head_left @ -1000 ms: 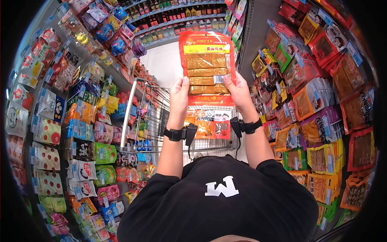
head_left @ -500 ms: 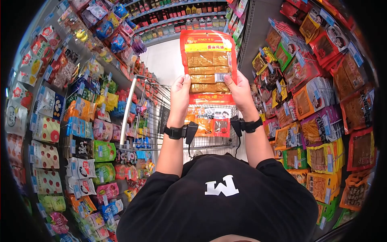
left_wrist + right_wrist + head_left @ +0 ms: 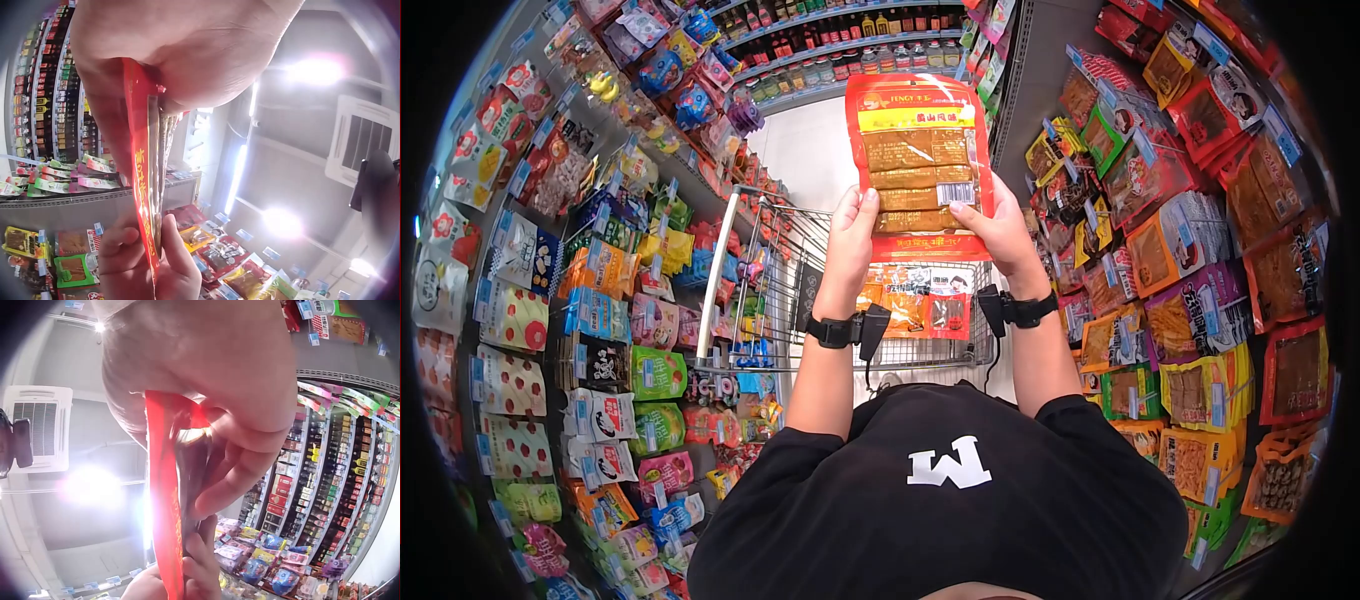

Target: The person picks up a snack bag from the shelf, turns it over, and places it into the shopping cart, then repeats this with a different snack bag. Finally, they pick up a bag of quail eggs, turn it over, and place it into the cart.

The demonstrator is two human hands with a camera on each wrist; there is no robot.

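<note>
Seen from the head, the packet is over the cart, with the left hand and right hand gripping its side edges, fingers curled. Likely light, pliable and slick; its flat rims should hold best.

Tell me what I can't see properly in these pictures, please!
- Head view: the far side of the packet, which faces away.
- Head view: part of the cart, behind the packet.
- Head view: labels on the distant bottles, too small to read.
- Right wrist view: the shape of the lamp, lost in glare.
</note>
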